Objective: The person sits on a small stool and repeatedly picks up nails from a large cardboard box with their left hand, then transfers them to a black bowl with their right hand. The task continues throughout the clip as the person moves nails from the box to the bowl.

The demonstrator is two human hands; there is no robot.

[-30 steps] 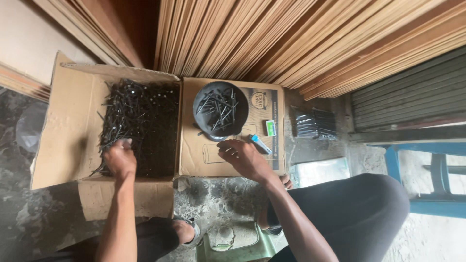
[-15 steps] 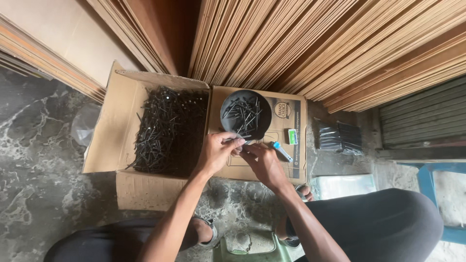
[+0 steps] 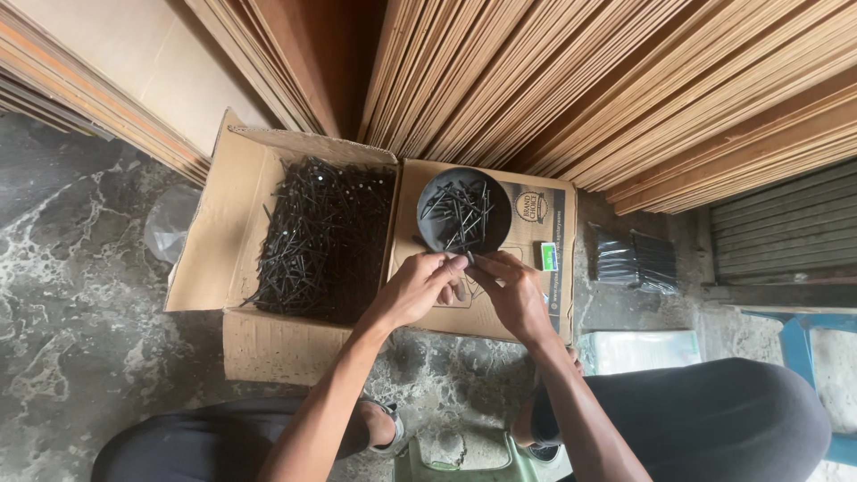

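Head view: left hand [image 3: 412, 290] and right hand [image 3: 513, 290] meet fingertip to fingertip, pinched on a few dark nails [image 3: 468, 261] just below the black dish [image 3: 464, 211]. Dish lies directly ahead, both hands equally near. Nail box [image 3: 317, 239] sits left.
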